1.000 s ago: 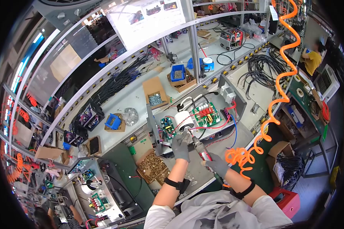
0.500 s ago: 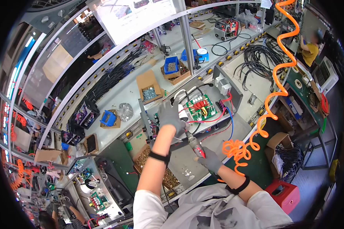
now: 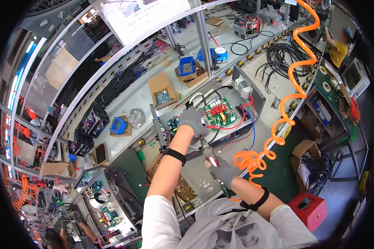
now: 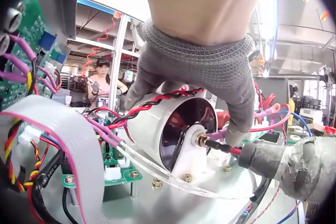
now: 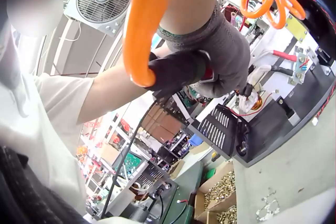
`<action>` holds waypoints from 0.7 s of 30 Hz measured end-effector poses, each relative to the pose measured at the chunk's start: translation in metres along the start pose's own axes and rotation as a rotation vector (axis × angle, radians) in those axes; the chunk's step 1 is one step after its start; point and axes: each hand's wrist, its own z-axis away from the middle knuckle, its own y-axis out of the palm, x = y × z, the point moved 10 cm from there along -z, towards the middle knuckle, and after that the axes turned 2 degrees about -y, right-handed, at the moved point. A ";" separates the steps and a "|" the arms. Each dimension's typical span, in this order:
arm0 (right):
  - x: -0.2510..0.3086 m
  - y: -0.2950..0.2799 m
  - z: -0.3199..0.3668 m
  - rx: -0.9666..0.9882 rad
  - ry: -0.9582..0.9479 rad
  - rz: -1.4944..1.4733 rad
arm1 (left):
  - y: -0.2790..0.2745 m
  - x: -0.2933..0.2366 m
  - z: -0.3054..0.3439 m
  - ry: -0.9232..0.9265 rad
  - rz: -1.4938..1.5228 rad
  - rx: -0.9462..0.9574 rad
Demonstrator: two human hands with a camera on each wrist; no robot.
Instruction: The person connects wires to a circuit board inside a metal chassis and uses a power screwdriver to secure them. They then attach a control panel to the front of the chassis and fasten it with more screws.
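My gloved left hand [image 3: 191,119] holds a white cylinder [image 4: 144,129] from above, fingers and thumb spread down its two sides. The cylinder has a dark end face and lies inside an open metal chassis [image 3: 259,99]. A white bracket [image 4: 184,161] stands before that end, with a bolt [image 4: 200,139] in it. My gloved right hand [image 3: 223,172] grips a power screwdriver [image 3: 209,153], its handle partly hidden by the fingers. In the left wrist view the driver's bit [image 4: 220,146] meets the bolt head. A red-and-black twisted wire [image 4: 152,106] runs over the cylinder.
Beside the cylinder sits a green circuit board [image 3: 220,113], with red and blue wires looping at the chassis's right end. A coiled orange hose [image 3: 291,97] hangs at right. Boxes of brass screws [image 3: 185,191] and silver screws [image 3: 163,97] stand nearby. Another chassis [image 3: 116,207] is at lower left.
My left hand has gone from beside the driver's tip up and over onto the white cylinder. The right hand still holds the screwdriver, which has shifted slightly left.
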 end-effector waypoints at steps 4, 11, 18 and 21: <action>-0.001 0.002 -0.005 -0.017 -0.001 0.041 | 0.000 0.001 -0.001 -0.005 0.013 0.003; -0.005 -0.004 -0.004 0.001 -0.020 0.034 | -0.003 0.008 0.018 0.020 0.226 -0.203; -0.042 -0.038 0.043 0.070 -0.090 0.318 | 0.016 0.105 0.237 -0.099 0.814 -1.314; -0.046 -0.056 0.067 0.101 -0.079 0.420 | 0.129 0.168 0.248 -0.543 0.890 -1.346</action>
